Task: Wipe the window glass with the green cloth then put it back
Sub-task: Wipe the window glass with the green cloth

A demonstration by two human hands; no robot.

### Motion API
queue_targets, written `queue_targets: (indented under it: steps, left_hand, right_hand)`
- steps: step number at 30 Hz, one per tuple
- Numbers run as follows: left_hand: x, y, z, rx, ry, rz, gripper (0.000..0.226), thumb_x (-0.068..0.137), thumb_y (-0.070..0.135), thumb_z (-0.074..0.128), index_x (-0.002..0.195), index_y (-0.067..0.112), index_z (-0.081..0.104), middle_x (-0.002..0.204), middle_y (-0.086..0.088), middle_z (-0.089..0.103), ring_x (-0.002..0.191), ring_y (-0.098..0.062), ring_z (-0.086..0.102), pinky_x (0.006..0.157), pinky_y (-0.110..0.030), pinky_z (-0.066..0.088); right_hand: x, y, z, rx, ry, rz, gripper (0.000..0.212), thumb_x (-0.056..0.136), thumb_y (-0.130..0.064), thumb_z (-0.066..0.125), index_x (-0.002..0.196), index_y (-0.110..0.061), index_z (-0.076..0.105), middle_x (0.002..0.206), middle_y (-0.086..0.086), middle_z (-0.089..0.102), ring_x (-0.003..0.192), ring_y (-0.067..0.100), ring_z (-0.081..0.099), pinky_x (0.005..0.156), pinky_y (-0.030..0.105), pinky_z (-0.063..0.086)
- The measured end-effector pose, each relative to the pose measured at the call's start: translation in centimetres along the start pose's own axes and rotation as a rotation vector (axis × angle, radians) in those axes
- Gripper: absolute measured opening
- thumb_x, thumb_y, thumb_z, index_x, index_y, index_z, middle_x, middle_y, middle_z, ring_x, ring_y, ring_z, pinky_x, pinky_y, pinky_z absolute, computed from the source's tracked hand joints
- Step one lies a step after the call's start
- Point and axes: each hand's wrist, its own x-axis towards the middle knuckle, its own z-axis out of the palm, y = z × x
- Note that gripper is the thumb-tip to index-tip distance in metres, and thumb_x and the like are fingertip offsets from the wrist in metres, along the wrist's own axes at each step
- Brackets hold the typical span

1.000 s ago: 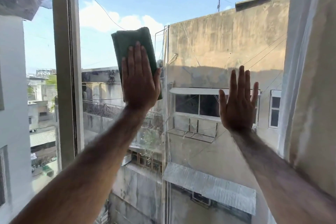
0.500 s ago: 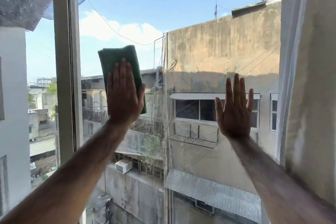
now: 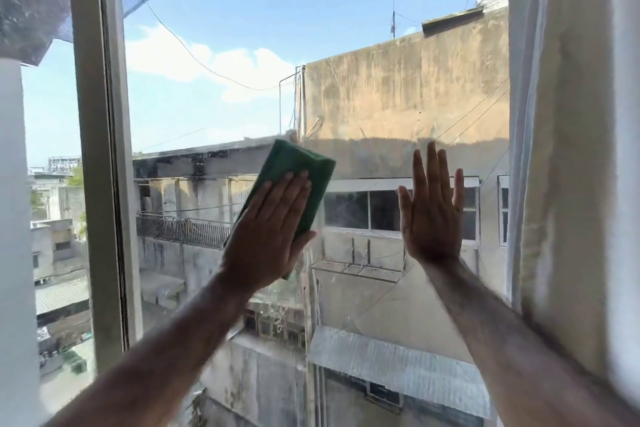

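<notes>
The window glass [image 3: 242, 55] fills the view, with buildings and sky behind it. A folded green cloth [image 3: 298, 170] lies flat against the pane near the middle, tilted to the right. My left hand [image 3: 268, 232] presses it to the glass with a flat palm and straight fingers; the cloth's lower part is hidden under the hand. To its right, my right hand [image 3: 431, 208] rests flat on the bare glass, fingers spread upward, holding nothing.
A pale vertical window frame [image 3: 100, 166] stands to the left of the cloth. A white curtain [image 3: 571, 149] hangs along the right edge, close to my right forearm. Streaks and drips show on the glass below the cloth.
My left hand slid the cloth left and down, then right and further down toward the pane's middle, tilting it rightward. My right hand stayed flat on the glass.
</notes>
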Motion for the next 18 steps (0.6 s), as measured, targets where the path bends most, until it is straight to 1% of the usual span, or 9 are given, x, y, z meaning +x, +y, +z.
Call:
queue_targets:
  steps: [3, 5, 7, 10, 12, 13, 14, 15, 18]
  left_hand:
    - [6.5, -1.6, -1.3, -0.070, 0.048, -0.305, 0.077, 0.109, 0.055, 0.036, 0.161, -0.002, 0.027, 0.170, -0.021, 0.026, 0.160, -0.036, 0.023, 0.132, -0.053, 0.021]
    - [9.5, -0.2, -1.7, -0.094, 0.064, -0.379, 0.077, 0.109, 0.055, 0.034, 0.161, -0.002, 0.027, 0.171, -0.020, 0.026, 0.160, -0.036, 0.023, 0.132, -0.053, 0.020]
    - [9.7, 2.8, -1.3, -0.101, 0.051, -0.265, 0.077, 0.109, 0.056, 0.031, 0.162, 0.000, 0.023, 0.172, -0.019, 0.022, 0.161, -0.036, 0.019, 0.132, -0.054, 0.019]
    - [5.4, 6.3, -0.7, -0.093, -0.038, 0.014, 0.077, 0.109, 0.057, 0.029, 0.163, 0.001, 0.022, 0.172, -0.018, 0.022, 0.161, -0.035, 0.019, 0.130, -0.053, 0.025]
    - [3.4, 5.5, -0.7, -0.046, -0.052, 0.124, 0.076, 0.110, 0.056, 0.031, 0.162, 0.001, 0.024, 0.171, -0.019, 0.025, 0.160, -0.035, 0.022, 0.128, -0.053, 0.030]
    - [3.4, 4.2, -0.7, -0.037, -0.032, 0.133, 0.076, 0.110, 0.056, 0.031, 0.162, 0.001, 0.026, 0.170, -0.020, 0.027, 0.160, -0.035, 0.024, 0.127, -0.053, 0.032]
    - [3.7, 2.7, -0.7, -0.027, -0.003, 0.097, 0.076, 0.110, 0.056, 0.032, 0.161, 0.000, 0.027, 0.169, -0.020, 0.029, 0.159, -0.036, 0.026, 0.127, -0.054, 0.032]
    - [4.5, 1.0, -0.8, -0.022, 0.032, 0.012, 0.076, 0.110, 0.056, 0.033, 0.161, -0.001, 0.028, 0.169, -0.021, 0.030, 0.158, -0.036, 0.027, 0.127, -0.054, 0.031]
    - [7.3, -3.2, -1.8, -0.055, 0.071, -0.322, 0.078, 0.109, 0.056, 0.035, 0.161, -0.002, 0.025, 0.171, -0.021, 0.026, 0.160, -0.035, 0.024, 0.133, -0.051, 0.020]
  right_hand:
    - [0.0, 0.0, 0.1, -0.004, -0.002, -0.001, 0.064, 0.115, -0.044, 0.018, 0.173, -0.015, 0.018, 0.182, 0.010, 0.014, 0.170, 0.025, 0.012, 0.137, 0.057, 0.011]
    - [0.0, -0.1, 0.2, 0.001, -0.004, -0.001, 0.064, 0.115, -0.044, 0.018, 0.173, -0.015, 0.018, 0.182, 0.010, 0.013, 0.170, 0.025, 0.011, 0.137, 0.057, 0.011]
    - [0.1, 0.0, 0.1, 0.010, 0.002, -0.004, 0.064, 0.115, -0.044, 0.017, 0.173, -0.015, 0.019, 0.182, 0.011, 0.014, 0.170, 0.026, 0.012, 0.137, 0.058, 0.012]
    - [0.1, -0.1, 0.0, 0.021, -0.002, -0.008, 0.064, 0.116, -0.044, 0.017, 0.172, -0.014, 0.019, 0.182, 0.011, 0.015, 0.170, 0.025, 0.011, 0.137, 0.059, 0.012]
    - [0.1, -0.2, -0.1, 0.017, -0.009, 0.002, 0.064, 0.115, -0.043, 0.018, 0.172, -0.014, 0.020, 0.182, 0.011, 0.015, 0.170, 0.025, 0.011, 0.137, 0.059, 0.012]
    - [0.1, -0.2, -0.2, 0.012, -0.007, 0.005, 0.064, 0.115, -0.043, 0.020, 0.172, -0.014, 0.021, 0.182, 0.012, 0.016, 0.170, 0.025, 0.012, 0.137, 0.059, 0.012]
    - [0.1, -0.3, -0.2, 0.009, -0.003, 0.006, 0.063, 0.115, -0.042, 0.022, 0.172, -0.013, 0.023, 0.181, 0.012, 0.017, 0.170, 0.026, 0.013, 0.137, 0.059, 0.013]
    - [0.1, -0.3, -0.2, 0.010, -0.002, 0.006, 0.063, 0.115, -0.040, 0.025, 0.171, -0.013, 0.024, 0.181, 0.013, 0.018, 0.170, 0.027, 0.014, 0.136, 0.060, 0.014]
    - [0.1, -0.3, -0.2, 0.015, -0.002, 0.004, 0.063, 0.114, -0.039, 0.028, 0.171, -0.013, 0.024, 0.181, 0.013, 0.018, 0.169, 0.027, 0.015, 0.137, 0.059, 0.013]
